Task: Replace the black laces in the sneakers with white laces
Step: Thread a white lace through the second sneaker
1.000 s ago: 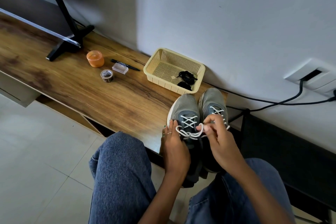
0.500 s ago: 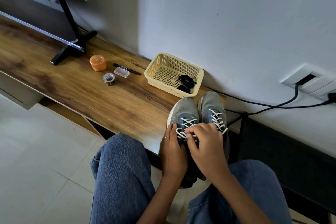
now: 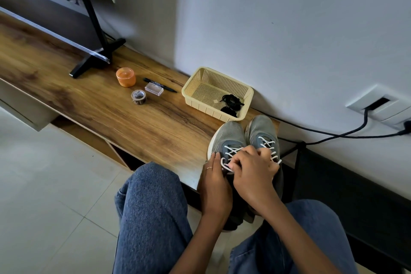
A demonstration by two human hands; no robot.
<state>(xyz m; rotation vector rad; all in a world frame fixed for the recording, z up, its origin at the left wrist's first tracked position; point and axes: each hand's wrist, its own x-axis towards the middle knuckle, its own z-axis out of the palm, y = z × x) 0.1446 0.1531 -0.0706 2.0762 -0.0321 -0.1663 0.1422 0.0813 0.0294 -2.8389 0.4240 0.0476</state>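
Finishing left sneaker (image 3: 230, 138): right hand (image 3: 253, 169) pinches white lace (image 3: 225, 165), left hand (image 3: 214, 181) braces the side, fingers straight; tension should stay even.

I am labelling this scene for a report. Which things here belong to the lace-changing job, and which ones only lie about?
Job:
left sneaker
right sneaker
white laces
black laces in the yellow basket
left hand
right hand

Lying about:
orange jar
tape roll
clear box
black marker
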